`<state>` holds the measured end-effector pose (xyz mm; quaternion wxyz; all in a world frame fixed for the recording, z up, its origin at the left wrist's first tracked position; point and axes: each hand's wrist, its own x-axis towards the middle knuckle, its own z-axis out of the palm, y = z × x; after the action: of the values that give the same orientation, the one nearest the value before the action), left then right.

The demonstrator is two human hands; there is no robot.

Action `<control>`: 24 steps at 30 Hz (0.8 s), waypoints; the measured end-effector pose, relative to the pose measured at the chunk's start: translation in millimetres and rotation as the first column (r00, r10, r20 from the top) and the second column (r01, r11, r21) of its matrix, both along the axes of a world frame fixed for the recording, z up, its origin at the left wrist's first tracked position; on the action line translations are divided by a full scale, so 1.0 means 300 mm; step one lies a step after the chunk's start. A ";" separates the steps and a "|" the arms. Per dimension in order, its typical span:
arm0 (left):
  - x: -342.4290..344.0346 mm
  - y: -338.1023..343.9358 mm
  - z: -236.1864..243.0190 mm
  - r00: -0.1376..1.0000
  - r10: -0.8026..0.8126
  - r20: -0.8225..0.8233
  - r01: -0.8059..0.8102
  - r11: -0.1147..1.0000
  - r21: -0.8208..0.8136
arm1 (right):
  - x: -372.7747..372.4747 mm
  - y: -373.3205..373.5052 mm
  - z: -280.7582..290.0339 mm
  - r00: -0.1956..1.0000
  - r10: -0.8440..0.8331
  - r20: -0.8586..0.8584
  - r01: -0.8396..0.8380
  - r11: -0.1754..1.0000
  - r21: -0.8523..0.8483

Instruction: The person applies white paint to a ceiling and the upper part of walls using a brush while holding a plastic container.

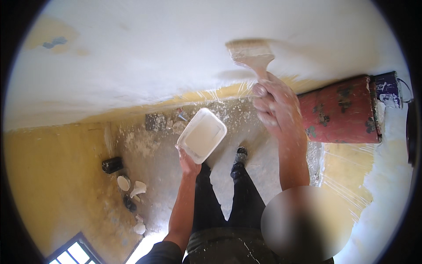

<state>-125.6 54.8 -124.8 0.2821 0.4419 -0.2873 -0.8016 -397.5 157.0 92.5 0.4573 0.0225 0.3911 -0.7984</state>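
My right hand [277,103], spattered with white, is closed round the handle of a wide paintbrush [251,55]. The brush's bristles are against or very close to the whitened wall [167,48]; I cannot tell whether they touch. Lower and to the left, my left hand [189,163] grips the near end of a white rectangular tub [203,135]. Pale liquid lies inside the tub, which is held out over the floor. A yellow strip shows along the foot of the wall, streaked with white drips below the brush.
At the right stands a worn red cabinet-like box [338,110] with a dark paint can [387,90] on it. Along the left yellow wall [52,176] lie a black object [112,165] and several pale scraps. White splashes cover the floor [151,145] near the wall.
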 end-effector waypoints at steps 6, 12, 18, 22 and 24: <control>-0.042 -0.008 0.072 0.999 -0.031 -0.027 0.031 1.000 -0.004 | -0.039 -0.051 -0.062 0.820 -0.151 -0.552 0.077 0.985 -0.154; -0.049 -0.004 0.047 0.998 -0.049 0.032 0.049 0.999 0.014 | -0.209 -0.168 -0.658 0.824 -0.067 -0.563 0.071 0.997 -0.016; 0.003 -0.003 -0.012 0.996 -0.003 0.088 0.001 1.000 0.027 | -0.034 -0.128 -1.027 0.969 -0.006 -0.246 0.044 0.987 0.152; -0.008 0.002 -0.006 0.991 0.039 0.128 -0.040 0.999 0.012 | 0.001 -0.078 -1.222 0.999 -0.026 0.022 0.017 0.944 0.330; 0.019 -0.004 -0.011 0.991 0.043 0.126 -0.047 0.999 0.028 | 0.027 -0.067 -1.249 0.993 -0.012 0.119 -0.041 0.902 0.429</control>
<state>-119.9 53.7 -128.2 0.2744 0.5021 -0.2819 -0.7701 -389.5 137.0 -282.3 0.4694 0.1673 0.5300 -0.6861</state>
